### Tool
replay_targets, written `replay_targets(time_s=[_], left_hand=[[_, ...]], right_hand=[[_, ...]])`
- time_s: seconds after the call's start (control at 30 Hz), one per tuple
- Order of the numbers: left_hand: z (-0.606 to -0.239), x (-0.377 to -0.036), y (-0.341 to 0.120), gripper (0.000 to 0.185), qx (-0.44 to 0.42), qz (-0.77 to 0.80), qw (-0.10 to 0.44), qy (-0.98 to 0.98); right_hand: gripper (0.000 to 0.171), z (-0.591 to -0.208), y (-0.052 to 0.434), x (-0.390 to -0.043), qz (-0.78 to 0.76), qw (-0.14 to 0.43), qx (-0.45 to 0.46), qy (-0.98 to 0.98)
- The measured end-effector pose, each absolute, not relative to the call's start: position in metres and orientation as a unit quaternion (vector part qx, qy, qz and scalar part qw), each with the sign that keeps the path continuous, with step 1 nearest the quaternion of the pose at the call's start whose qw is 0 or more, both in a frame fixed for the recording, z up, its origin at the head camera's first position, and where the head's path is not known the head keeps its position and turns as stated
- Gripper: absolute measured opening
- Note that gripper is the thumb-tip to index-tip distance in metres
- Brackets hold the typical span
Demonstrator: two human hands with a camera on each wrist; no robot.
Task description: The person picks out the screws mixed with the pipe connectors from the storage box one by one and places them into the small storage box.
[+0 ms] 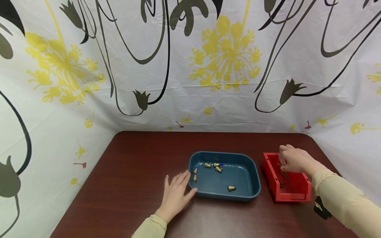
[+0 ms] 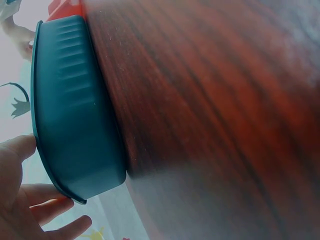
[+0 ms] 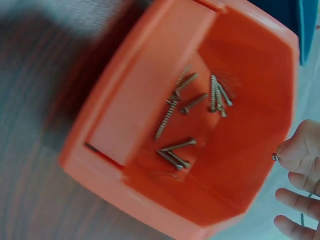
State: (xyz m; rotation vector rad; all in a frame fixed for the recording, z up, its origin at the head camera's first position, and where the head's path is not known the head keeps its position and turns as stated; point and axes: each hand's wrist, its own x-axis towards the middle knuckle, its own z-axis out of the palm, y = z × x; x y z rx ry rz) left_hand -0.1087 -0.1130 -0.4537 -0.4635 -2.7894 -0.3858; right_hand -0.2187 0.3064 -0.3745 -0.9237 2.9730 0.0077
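Note:
My left hand (image 1: 175, 195) lies at the left end of a blue tray (image 1: 229, 194), its fingers fairly straight and touching the rim. Several small brass fittings (image 1: 231, 188) lie in that tray, one group near the back and a pair by the left wall. Over the far part of a red bin (image 1: 293, 196), my right hand (image 1: 296, 159) pinches a screw (image 3: 275, 157) between thumb and index finger; only its head shows. On the bin's floor several loose screws (image 3: 167, 120) are scattered in small groups.
Both containers stand side by side on a dark red-brown wooden table (image 1: 143, 165). Behind and beside it hangs a white cloth (image 1: 178, 76) with flower prints. A black object (image 1: 322, 210) shows under the right forearm.

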Motion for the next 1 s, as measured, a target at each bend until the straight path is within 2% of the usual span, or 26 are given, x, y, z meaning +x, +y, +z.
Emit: replay_targets(time_s=[0.33,0.53,0.7,0.83,1.0], left_hand=[[-0.453,-0.11,-0.113,0.059,-0.159,-0.129,0.146,-0.968],[-0.452,-0.11,-0.113,0.059,-0.157,-0.121,0.146,-0.969],[-0.452,-0.11,-0.114,0.06,-0.158,-0.124,0.14,-0.97],[-0.453,-0.11,-0.115,0.06,-0.158,-0.126,0.137,-0.97],[-0.455,-0.108,-0.116,0.061,-0.154,-0.139,0.124,-0.97]], right_hand=[[0.031,-0.387,0.303,-0.214,0.001,0.018,-0.3,0.954],[0.027,-0.386,0.302,-0.213,0.002,-0.012,-0.298,0.954],[0.009,-0.385,0.299,-0.21,-0.018,-0.084,-0.299,0.95],[0.023,-0.39,0.291,-0.204,-0.049,-0.163,-0.295,0.94],[0.035,-0.398,0.276,-0.188,-0.102,-0.226,-0.268,0.931]])
